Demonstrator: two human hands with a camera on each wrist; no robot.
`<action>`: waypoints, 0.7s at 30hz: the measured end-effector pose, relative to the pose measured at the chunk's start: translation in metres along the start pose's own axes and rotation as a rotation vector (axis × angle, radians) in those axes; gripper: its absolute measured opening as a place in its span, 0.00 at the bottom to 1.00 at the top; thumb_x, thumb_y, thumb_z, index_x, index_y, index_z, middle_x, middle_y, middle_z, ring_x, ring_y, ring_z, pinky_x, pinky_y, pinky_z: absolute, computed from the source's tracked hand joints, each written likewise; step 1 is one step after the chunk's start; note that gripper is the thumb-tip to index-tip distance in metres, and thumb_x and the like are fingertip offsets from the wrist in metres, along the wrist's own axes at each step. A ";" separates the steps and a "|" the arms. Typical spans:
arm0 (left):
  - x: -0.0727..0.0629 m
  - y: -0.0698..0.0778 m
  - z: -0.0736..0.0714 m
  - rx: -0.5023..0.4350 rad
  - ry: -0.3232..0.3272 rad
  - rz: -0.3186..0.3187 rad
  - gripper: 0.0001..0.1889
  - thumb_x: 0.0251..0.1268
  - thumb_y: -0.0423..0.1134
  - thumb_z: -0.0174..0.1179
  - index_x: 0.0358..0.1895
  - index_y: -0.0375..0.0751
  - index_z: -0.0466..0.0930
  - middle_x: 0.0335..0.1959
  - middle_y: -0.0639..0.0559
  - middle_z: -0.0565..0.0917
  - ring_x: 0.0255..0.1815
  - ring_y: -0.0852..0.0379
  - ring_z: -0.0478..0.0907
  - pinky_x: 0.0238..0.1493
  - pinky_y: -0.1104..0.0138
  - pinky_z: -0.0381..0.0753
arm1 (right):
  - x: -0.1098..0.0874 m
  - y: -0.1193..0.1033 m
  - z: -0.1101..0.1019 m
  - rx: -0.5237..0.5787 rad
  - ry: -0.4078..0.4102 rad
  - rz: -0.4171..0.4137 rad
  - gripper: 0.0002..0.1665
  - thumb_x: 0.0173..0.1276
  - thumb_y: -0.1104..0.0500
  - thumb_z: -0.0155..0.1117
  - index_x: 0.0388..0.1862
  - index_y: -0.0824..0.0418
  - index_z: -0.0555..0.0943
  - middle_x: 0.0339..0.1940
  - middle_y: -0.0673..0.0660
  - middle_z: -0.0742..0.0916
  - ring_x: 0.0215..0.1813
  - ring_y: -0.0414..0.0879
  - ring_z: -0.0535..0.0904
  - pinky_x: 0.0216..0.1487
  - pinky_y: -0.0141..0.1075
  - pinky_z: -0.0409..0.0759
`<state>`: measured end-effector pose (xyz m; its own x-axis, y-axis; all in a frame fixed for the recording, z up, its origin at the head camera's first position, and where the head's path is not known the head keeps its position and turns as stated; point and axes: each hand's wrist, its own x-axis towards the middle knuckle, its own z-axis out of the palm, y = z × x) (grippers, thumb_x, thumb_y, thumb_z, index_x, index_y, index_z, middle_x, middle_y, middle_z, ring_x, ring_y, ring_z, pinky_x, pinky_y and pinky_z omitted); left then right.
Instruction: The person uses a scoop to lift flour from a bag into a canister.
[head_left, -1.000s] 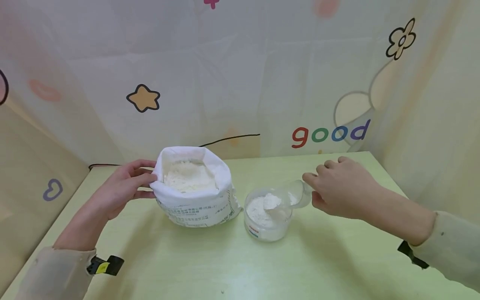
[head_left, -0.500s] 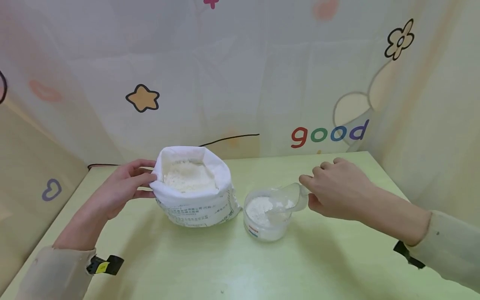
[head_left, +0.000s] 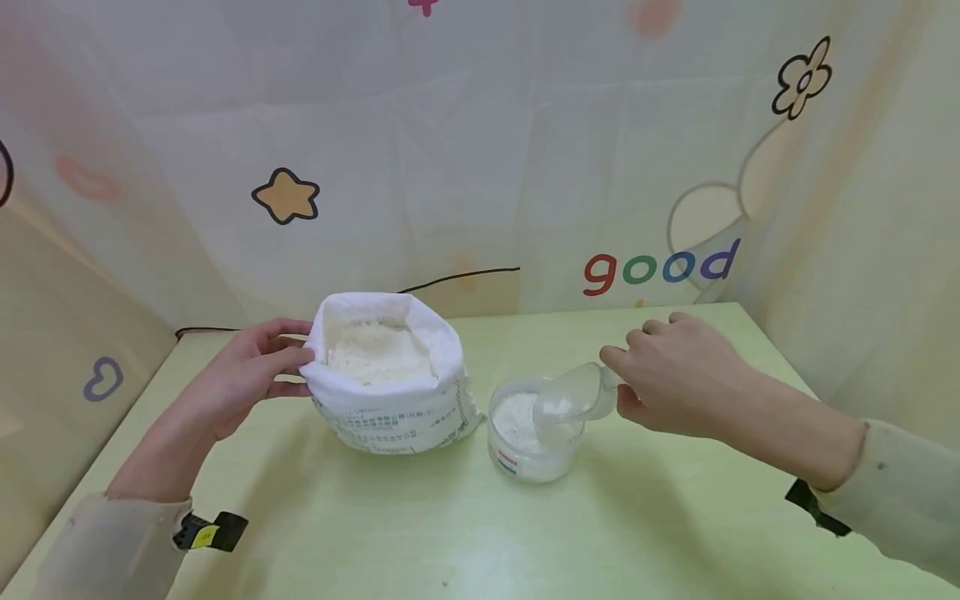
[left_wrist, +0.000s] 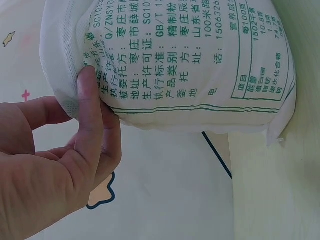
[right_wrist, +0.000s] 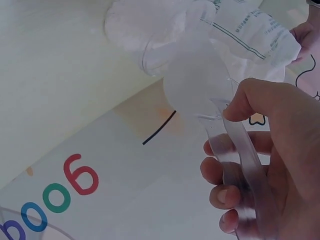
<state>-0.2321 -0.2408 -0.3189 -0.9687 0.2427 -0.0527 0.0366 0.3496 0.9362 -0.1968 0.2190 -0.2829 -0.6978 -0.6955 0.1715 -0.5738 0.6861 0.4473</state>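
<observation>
In the head view a white bag of flour (head_left: 397, 421) stands with its rim folded outward and white powder inside. My left hand (head_left: 243, 371) pinches the left side of that rim; its thumb and fingers show against the cloth in the left wrist view. To the bag's right stands a clear round tub (head_left: 531, 467) holding white powder. My right hand (head_left: 678, 383) grips the handle of a clear plastic scoop (head_left: 577, 396), fingers wrapped round it in the right wrist view. The scoop's mouth dips into the tub, with some powder showing through its wall.
Bag and tub stand close together on a pale green table (head_left: 420, 533). A printed curtain (head_left: 465, 167) hangs behind the table's back edge and along both sides.
My right hand has shifted slightly left and turned the scoop. The powder heaped at the scoop's mouth has come out into the tub. Left hand and bag stay put.
</observation>
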 end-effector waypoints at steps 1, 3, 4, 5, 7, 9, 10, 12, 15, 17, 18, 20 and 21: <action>0.000 0.000 0.000 -0.001 0.001 -0.001 0.28 0.81 0.38 0.54 0.74 0.28 0.59 0.62 0.33 0.72 0.46 0.56 0.82 0.49 0.63 0.87 | 0.000 0.000 0.000 -0.001 -0.006 0.003 0.12 0.56 0.54 0.71 0.27 0.55 0.75 0.16 0.48 0.71 0.20 0.45 0.71 0.21 0.36 0.71; 0.000 0.000 0.000 -0.001 0.002 -0.002 0.28 0.81 0.38 0.54 0.74 0.28 0.59 0.62 0.32 0.72 0.46 0.56 0.82 0.49 0.63 0.87 | 0.000 0.000 0.000 -0.002 -0.011 0.005 0.12 0.56 0.54 0.71 0.27 0.55 0.76 0.16 0.48 0.72 0.20 0.46 0.72 0.22 0.36 0.72; 0.000 0.000 0.000 0.001 0.003 -0.003 0.28 0.81 0.38 0.54 0.74 0.28 0.59 0.62 0.33 0.72 0.46 0.56 0.83 0.49 0.63 0.87 | 0.000 0.000 0.001 0.000 -0.011 0.006 0.12 0.56 0.54 0.71 0.27 0.55 0.76 0.16 0.48 0.72 0.20 0.46 0.72 0.22 0.36 0.72; 0.000 0.000 0.000 0.002 0.003 -0.002 0.28 0.81 0.38 0.54 0.74 0.28 0.59 0.62 0.33 0.72 0.46 0.56 0.83 0.49 0.63 0.87 | 0.000 0.000 0.001 0.002 -0.014 0.007 0.12 0.56 0.54 0.72 0.28 0.55 0.76 0.16 0.48 0.72 0.20 0.46 0.72 0.22 0.36 0.72; 0.000 0.000 0.000 0.003 0.003 0.003 0.28 0.81 0.38 0.54 0.74 0.28 0.59 0.62 0.32 0.72 0.46 0.55 0.83 0.49 0.63 0.87 | 0.000 0.001 0.001 0.012 -0.019 0.013 0.12 0.56 0.54 0.72 0.28 0.55 0.76 0.16 0.48 0.72 0.20 0.46 0.73 0.22 0.37 0.73; -0.001 0.000 0.000 0.001 0.004 0.002 0.28 0.81 0.39 0.55 0.74 0.28 0.59 0.62 0.32 0.72 0.46 0.55 0.83 0.49 0.63 0.87 | 0.000 0.001 0.001 0.015 -0.017 0.016 0.12 0.56 0.54 0.72 0.28 0.55 0.77 0.16 0.49 0.73 0.21 0.46 0.73 0.23 0.37 0.74; -0.001 0.001 0.000 0.002 0.005 0.000 0.28 0.81 0.39 0.55 0.74 0.28 0.59 0.62 0.32 0.72 0.46 0.55 0.83 0.49 0.62 0.87 | -0.001 0.002 0.000 0.015 -0.019 0.021 0.12 0.56 0.54 0.72 0.28 0.56 0.77 0.16 0.49 0.73 0.21 0.46 0.73 0.23 0.37 0.74; -0.001 0.001 0.000 0.002 0.006 -0.004 0.28 0.81 0.39 0.55 0.74 0.28 0.60 0.62 0.32 0.72 0.47 0.55 0.83 0.49 0.62 0.87 | -0.001 0.003 0.000 0.018 -0.020 0.028 0.11 0.56 0.54 0.72 0.28 0.56 0.77 0.17 0.49 0.74 0.21 0.47 0.74 0.23 0.38 0.75; -0.002 0.002 0.000 0.005 0.010 -0.007 0.28 0.81 0.39 0.55 0.74 0.28 0.60 0.62 0.32 0.72 0.47 0.55 0.83 0.49 0.62 0.87 | -0.001 0.004 0.000 0.030 -0.020 0.030 0.11 0.57 0.54 0.71 0.28 0.56 0.77 0.16 0.49 0.74 0.21 0.46 0.73 0.22 0.38 0.75; -0.002 0.002 0.000 0.006 0.008 -0.002 0.28 0.80 0.39 0.55 0.74 0.28 0.60 0.62 0.32 0.72 0.47 0.54 0.83 0.49 0.62 0.87 | -0.002 0.005 0.001 0.042 -0.005 0.037 0.12 0.57 0.55 0.70 0.26 0.56 0.74 0.16 0.48 0.72 0.20 0.45 0.72 0.22 0.38 0.74; -0.002 0.002 0.000 0.005 0.008 0.000 0.28 0.80 0.39 0.55 0.73 0.28 0.60 0.62 0.32 0.72 0.47 0.54 0.83 0.49 0.62 0.87 | -0.003 0.006 0.001 0.048 0.003 0.041 0.13 0.57 0.55 0.70 0.25 0.56 0.73 0.15 0.48 0.71 0.19 0.45 0.71 0.22 0.37 0.74; -0.002 0.002 0.000 0.003 0.008 0.002 0.28 0.80 0.39 0.55 0.73 0.28 0.60 0.62 0.32 0.72 0.47 0.54 0.83 0.49 0.62 0.87 | -0.003 0.007 0.002 0.064 0.014 0.048 0.13 0.56 0.55 0.69 0.24 0.55 0.72 0.15 0.47 0.70 0.19 0.44 0.69 0.21 0.37 0.72; -0.002 0.002 0.000 0.002 0.009 0.000 0.28 0.80 0.39 0.55 0.73 0.28 0.60 0.62 0.32 0.72 0.47 0.54 0.83 0.49 0.62 0.87 | -0.004 0.007 0.003 0.068 0.017 0.050 0.14 0.56 0.55 0.69 0.24 0.55 0.72 0.15 0.47 0.70 0.19 0.44 0.69 0.21 0.36 0.71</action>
<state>-0.2302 -0.2402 -0.3168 -0.9708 0.2348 -0.0494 0.0374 0.3511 0.9356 -0.1999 0.2272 -0.2829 -0.7191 -0.6634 0.2070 -0.5669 0.7322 0.3775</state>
